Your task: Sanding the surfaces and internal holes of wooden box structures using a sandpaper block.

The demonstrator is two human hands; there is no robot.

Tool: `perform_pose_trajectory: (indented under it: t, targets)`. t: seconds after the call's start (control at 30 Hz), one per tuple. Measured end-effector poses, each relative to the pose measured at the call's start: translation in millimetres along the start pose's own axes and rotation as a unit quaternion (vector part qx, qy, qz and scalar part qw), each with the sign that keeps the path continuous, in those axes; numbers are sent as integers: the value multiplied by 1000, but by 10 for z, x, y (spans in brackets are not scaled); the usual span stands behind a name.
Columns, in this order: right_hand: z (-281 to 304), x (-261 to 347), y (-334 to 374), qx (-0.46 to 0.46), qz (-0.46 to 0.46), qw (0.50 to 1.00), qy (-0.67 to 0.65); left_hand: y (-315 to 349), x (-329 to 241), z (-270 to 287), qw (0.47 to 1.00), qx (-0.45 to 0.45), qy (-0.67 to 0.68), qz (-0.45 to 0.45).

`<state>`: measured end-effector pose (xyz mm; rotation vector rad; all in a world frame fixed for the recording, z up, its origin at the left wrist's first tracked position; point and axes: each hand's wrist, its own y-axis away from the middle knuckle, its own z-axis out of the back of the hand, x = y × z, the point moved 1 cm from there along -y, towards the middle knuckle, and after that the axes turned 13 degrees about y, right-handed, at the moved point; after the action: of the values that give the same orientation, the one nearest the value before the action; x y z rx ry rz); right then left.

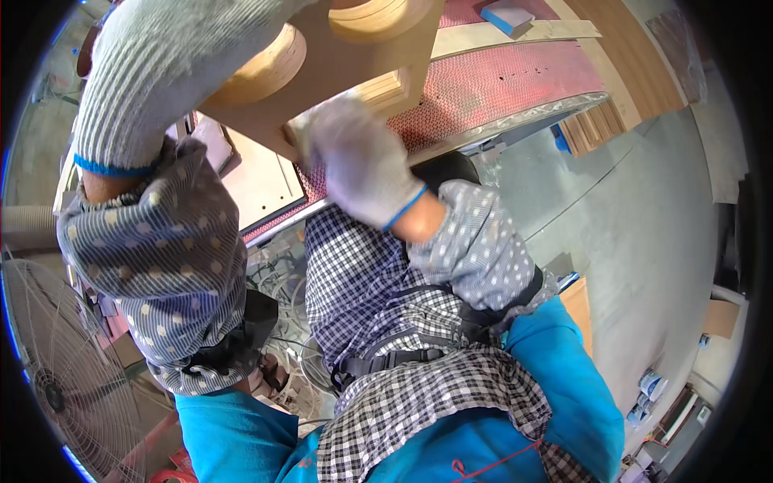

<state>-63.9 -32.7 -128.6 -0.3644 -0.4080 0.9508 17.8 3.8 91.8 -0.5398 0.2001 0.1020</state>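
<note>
A brown wooden panel (322,68) with large round openings and a smaller squarish one stands at the top of the view; pale layered wood lines the cut edges. My left hand (189,56), in a white knit glove with a blue cuff, reaches across the panel's left side. Its fingers run out of view, so its grip is hidden. At the panel's lower edge, next to the squarish opening, is my gloved right hand (354,157). Motion smears its fingers, and I cannot tell whether they hold anything.
A pink patterned mat (499,92) covers the worktable under the panel. On it lie a long wood strip (531,37) and a blue-and-white block (507,16). Stacked wood pieces (592,129) are beyond the table's right end. A large fan (56,378) stands at the left.
</note>
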Motion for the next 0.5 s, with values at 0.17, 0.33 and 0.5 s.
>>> perform_pose_trajectory:
  t: [0.17,0.33,0.5]
  targets:
    - [232,-127,-103,70,-59,989,-116,103,16,182,999,5,21,-41]
    - [-21,61,72,5,-13,996,86,2,26,42,995,63,58,-56]
    - [176,-331,-85,34,-69,994,-77,48,-61,77,996,26,52,-65]
